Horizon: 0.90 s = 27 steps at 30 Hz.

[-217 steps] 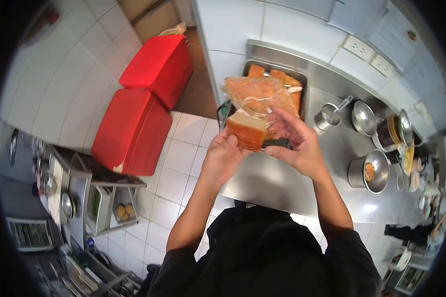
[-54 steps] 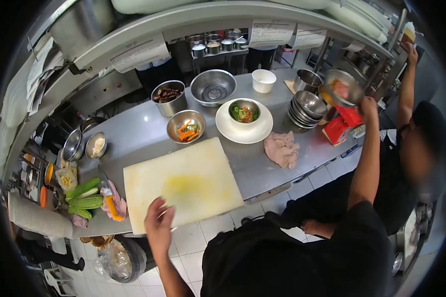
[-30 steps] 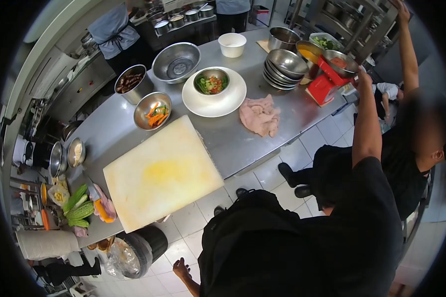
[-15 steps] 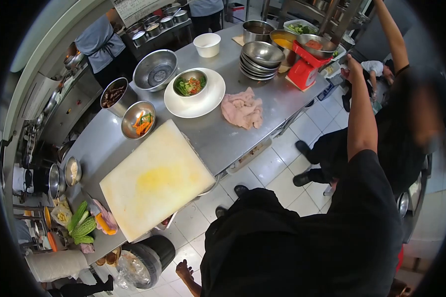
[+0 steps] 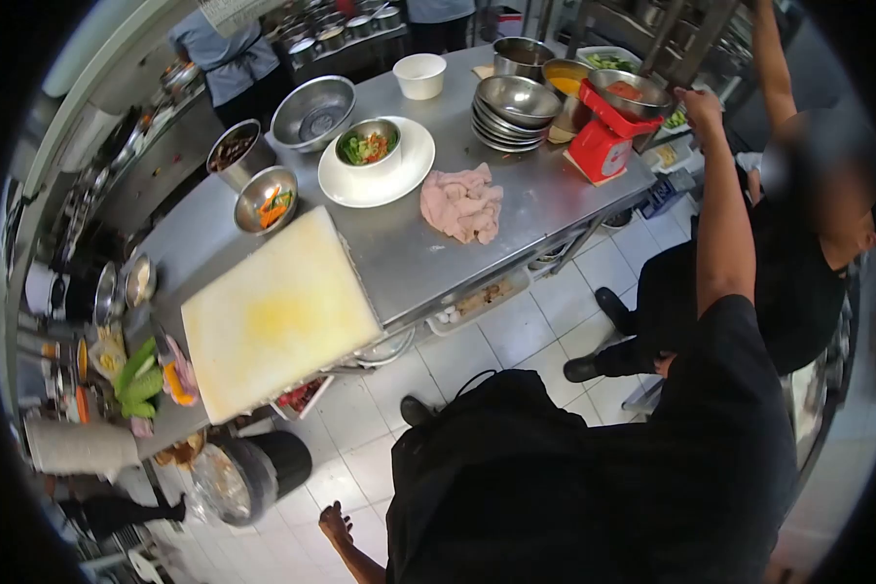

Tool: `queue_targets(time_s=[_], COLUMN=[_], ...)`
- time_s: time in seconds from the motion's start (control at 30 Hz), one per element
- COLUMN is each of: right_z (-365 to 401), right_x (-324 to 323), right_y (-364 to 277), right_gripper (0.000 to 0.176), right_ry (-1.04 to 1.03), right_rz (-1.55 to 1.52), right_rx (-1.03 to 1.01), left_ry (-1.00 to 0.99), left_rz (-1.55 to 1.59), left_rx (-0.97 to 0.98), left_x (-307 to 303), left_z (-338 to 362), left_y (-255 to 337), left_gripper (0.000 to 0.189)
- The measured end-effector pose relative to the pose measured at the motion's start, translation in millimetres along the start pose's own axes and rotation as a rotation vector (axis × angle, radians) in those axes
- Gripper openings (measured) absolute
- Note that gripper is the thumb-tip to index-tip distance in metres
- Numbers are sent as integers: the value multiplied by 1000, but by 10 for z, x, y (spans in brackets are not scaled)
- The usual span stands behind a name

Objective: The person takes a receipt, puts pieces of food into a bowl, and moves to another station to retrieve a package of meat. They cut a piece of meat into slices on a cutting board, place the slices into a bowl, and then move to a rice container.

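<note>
Right hand (image 5: pixel 701 105) is raised at full arm's reach to the right rim of the steel bowl (image 5: pixel 625 90). That bowl holds something red and sits on top of the red scale (image 5: pixel 602 146), at the right-hand end of the counter (image 5: pixel 428 258). The fingers bend toward the rim, but at this size it cannot be told whether they grip it or only touch it. Left hand (image 5: pixel 336 521) hangs low over the floor tiles (image 5: pixel 516 341), fingers loosely spread, holding nothing.

Writing: 1 printed paper slip (image 5: pixel 226 10) shows at the top edge, its text too small to read. Any marking on the scale is likewise illegible.

Edges and room: the scale stands just by the counter's right corner, with a stack of bowls (image 5: pixel 511 105) just beside it. A pink cloth (image 5: pixel 462 202) lies between the scale and the white plate (image 5: pixel 404 180), apart from both. The cutting board (image 5: pixel 277 316) reaches the counter's front edge. A strip of tiles runs between the counter front and the person. A co-worker (image 5: pixel 808 243) in black stands close on the right, 1 arm raised beside the person's right arm. A bagged bin (image 5: pixel 238 477) stands near the left hand.
</note>
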State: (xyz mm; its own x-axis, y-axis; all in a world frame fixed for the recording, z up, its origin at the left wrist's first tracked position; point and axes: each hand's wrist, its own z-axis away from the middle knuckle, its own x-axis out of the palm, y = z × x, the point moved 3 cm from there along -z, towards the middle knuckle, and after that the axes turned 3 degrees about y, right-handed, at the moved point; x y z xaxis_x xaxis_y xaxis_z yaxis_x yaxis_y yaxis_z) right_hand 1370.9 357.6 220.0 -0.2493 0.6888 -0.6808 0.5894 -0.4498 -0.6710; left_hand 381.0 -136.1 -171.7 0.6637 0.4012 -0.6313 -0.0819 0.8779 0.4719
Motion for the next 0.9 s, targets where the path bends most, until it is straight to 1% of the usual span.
queue_targets(time_s=[0.03, 0.1, 0.13, 0.2, 0.3, 0.33, 0.43, 0.47, 0.57, 0.63, 0.7, 0.73, 0.77, 0.8, 0.9], right_z=[-28, -413, -505, -598, -643, -541, -533, -501, -557, -473, -333, -281, -265, -383, -309], right_x=[41, 297, 410, 567, 690, 644, 682, 682, 769, 744, 746, 749, 742, 895, 1065], right_y=[-156, -225, -277, -336, -477, -583, -624, -640, -599, -676, -702, -709, -718, -658, -604], right_gripper=[39, 38, 40, 45, 44, 41, 38, 37, 37, 42, 49, 54, 58, 71, 73], right_ry=[-73, -89, -178, -360, -495, -504, -572, -570, -609, -612, -617, -615, -610, -665, -739], right_rz=[-11, 86, 67, 36, 76, 128, 122, 112, 118, 137, 171, 193, 215, 293, 440], right_rx=[-78, -371, -397, -431, -377, -407, -345, -386, -362, -411, -468, -505, -545, -562, -599], left_ry=[-4, -20, -14, -33, -86, -86, -74, -78, -92, -99, -166, -186, -180, -175, -132], left_rz=[22, 83, 109, 115, 97, 98, 102, 79, 43, 12, 8, 6, 3, 1, -4], left_rx=[-4, -27, -37, -58, -108, -121, -152, -142, -127, -146, 82, 111, 64, 17, -167], left_x=[95, 307, 444, 666, 961, 1004, 1052, 1066, 1093, 1109, 1148, 1164, 1173, 1182, 1220], left_z=[118, 434, 651, 1059, 1555, 1698, 1955, 2011, 2149, 2243, 2076, 2104, 2091, 2129, 2341], left_y=[-118, -287, -326, -432, -583, -642, -852, -899, -1015, -1094, -1562, -1552, -1535, -1445, -1072], left_gripper=[44, 60, 61, 62, 63, 63, 63, 63, 63, 63, 65, 65, 65, 65, 64])
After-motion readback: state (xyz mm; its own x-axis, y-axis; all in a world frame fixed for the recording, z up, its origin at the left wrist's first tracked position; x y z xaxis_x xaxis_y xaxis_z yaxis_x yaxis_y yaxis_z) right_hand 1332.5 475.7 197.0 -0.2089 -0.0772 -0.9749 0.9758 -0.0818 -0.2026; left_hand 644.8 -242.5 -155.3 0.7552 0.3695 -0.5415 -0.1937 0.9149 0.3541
